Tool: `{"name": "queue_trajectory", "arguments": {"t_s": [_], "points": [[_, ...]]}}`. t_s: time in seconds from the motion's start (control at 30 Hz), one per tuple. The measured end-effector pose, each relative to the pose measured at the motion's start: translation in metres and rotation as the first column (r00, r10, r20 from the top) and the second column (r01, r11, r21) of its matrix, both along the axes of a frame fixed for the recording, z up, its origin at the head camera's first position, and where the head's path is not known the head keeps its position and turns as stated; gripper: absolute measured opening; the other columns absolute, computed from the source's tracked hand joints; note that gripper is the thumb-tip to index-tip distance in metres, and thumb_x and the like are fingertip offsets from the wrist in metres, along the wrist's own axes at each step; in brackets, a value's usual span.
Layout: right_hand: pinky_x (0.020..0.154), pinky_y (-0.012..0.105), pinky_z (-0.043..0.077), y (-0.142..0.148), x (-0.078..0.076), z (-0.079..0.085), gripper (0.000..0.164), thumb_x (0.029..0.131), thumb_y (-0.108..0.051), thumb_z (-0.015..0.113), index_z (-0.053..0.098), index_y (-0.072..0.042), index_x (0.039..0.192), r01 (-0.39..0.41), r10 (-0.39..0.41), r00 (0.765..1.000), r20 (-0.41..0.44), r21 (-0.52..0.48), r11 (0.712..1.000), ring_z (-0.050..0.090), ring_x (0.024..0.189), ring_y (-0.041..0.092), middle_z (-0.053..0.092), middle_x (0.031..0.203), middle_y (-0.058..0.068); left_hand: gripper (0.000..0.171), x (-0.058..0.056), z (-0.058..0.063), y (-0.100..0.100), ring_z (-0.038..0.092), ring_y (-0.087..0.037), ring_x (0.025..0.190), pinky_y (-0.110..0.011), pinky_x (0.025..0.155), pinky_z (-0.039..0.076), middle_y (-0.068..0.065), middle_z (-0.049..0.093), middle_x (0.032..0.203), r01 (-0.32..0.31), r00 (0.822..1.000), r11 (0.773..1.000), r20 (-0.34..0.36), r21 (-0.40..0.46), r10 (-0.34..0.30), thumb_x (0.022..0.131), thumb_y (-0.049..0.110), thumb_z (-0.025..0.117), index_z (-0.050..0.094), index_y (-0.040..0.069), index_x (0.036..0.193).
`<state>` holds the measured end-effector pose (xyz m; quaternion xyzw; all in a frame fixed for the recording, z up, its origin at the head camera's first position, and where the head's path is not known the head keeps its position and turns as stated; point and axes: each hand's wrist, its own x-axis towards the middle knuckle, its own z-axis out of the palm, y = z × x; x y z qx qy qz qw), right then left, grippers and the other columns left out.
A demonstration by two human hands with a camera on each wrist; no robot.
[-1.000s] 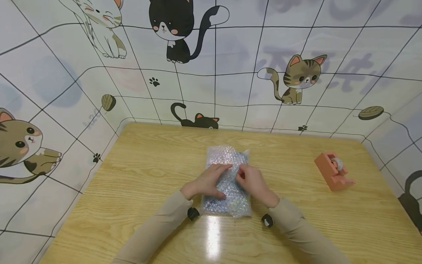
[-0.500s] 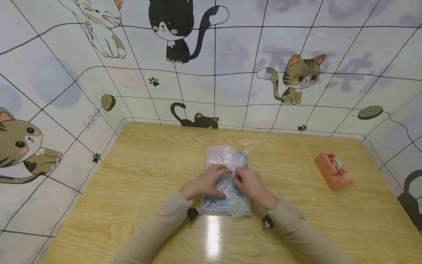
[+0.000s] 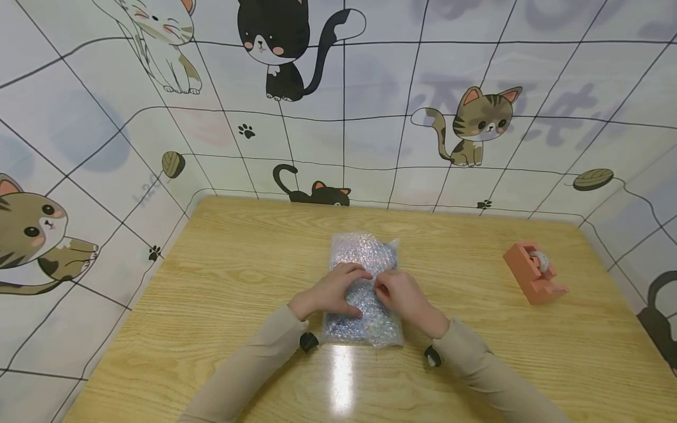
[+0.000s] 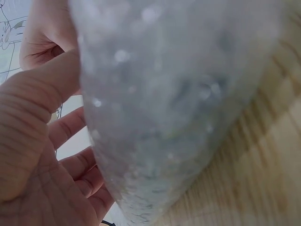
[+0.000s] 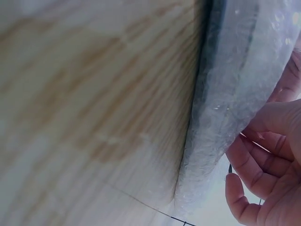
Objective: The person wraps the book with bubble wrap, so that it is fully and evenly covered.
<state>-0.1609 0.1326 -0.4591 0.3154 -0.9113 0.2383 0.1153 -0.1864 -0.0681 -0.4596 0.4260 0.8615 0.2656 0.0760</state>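
Note:
A flat package in clear bubble wrap (image 3: 362, 249) lies on the wooden table, something bluish showing through it. My left hand (image 3: 334, 289) rests on its left part, thumb and fingers spread apart. On the right side, my right hand (image 3: 406, 296) has curled fingers, with thumb and forefinger pinching at the wrap near its middle. What exactly lies between those fingertips is hidden in the head view. The right wrist view shows the right hand's fingers (image 5: 256, 165) against the edge of the bubble wrap. In the left wrist view the left thumb (image 4: 47, 84) touches the wrap.
An orange tape dispenser (image 3: 534, 275) with a roll of clear tape stands at the right on the table (image 3: 238, 247). Behind the table hangs a cloth backdrop (image 3: 370, 147) printed with cats and grid lines. A black wrist camera sits at each sleeve.
My right hand has shifted slightly left and down across the bubble wrap, towards the left hand. The left hand and the package stay in place.

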Motion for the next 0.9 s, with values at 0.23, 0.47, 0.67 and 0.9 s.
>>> {"name": "queue_trajectory", "arguments": {"t_s": [0.23, 0.47, 0.67, 0.9], "points": [[0.058, 0.021, 0.050, 0.0003, 0.0018, 0.0002, 0.006, 0.073, 0.004, 0.071, 0.067, -0.001, 0.075, -0.009, 0.009, 1.000, -0.016, -0.001, 1.000, 0.059, 0.063, 0.015, 0.064, 0.072, 0.005, 0.066, 0.0009, 0.0009, 0.0000, 0.041, -0.031, 0.120, -0.043, 0.102, 0.036, -0.016, 0.046, 0.131, 0.009, 1.000, 1.000, -0.001, 0.011, -0.009, 0.067, 0.027, 0.084, 0.057, 0.006, 0.123], [0.059, 0.022, 0.051, 0.0000, 0.0008, -0.0002, 0.008, 0.071, 0.000, 0.075, 0.070, -0.002, 0.077, -0.009, 0.011, 0.998, -0.055, 0.040, 0.999, 0.060, 0.063, 0.015, 0.064, 0.072, 0.004, 0.060, 0.0002, 0.0008, 0.0003, 0.040, -0.031, 0.122, -0.044, 0.103, 0.035, -0.016, 0.045, 0.133, -0.013, 1.000, 1.000, 0.023, -0.017, 0.014, 0.067, 0.028, 0.084, 0.062, 0.010, 0.120], [0.059, 0.024, 0.052, 0.0003, 0.0003, -0.0016, 0.008, 0.071, -0.002, 0.076, 0.070, -0.004, 0.076, -0.019, 0.025, 0.997, -0.079, 0.072, 0.997, 0.060, 0.063, 0.014, 0.063, 0.071, 0.002, 0.060, 0.0010, 0.0026, -0.0003, 0.040, -0.030, 0.122, -0.044, 0.103, 0.035, -0.015, 0.044, 0.135, -0.019, 0.999, 0.999, 0.028, -0.034, 0.020, 0.067, 0.028, 0.083, 0.062, 0.009, 0.120], [0.053, 0.028, 0.046, 0.0024, 0.0029, -0.0025, 0.009, 0.069, -0.004, 0.078, 0.070, -0.007, 0.075, -0.027, 0.048, 0.983, -0.178, 0.121, 0.992, 0.058, 0.061, 0.014, 0.061, 0.069, 0.000, 0.060, 0.0020, 0.0067, 0.0016, 0.039, -0.032, 0.123, -0.045, 0.104, 0.034, -0.016, 0.045, 0.134, -0.008, 1.000, 0.999, 0.022, -0.052, 0.009, 0.068, 0.027, 0.083, 0.062, 0.007, 0.121]]}}
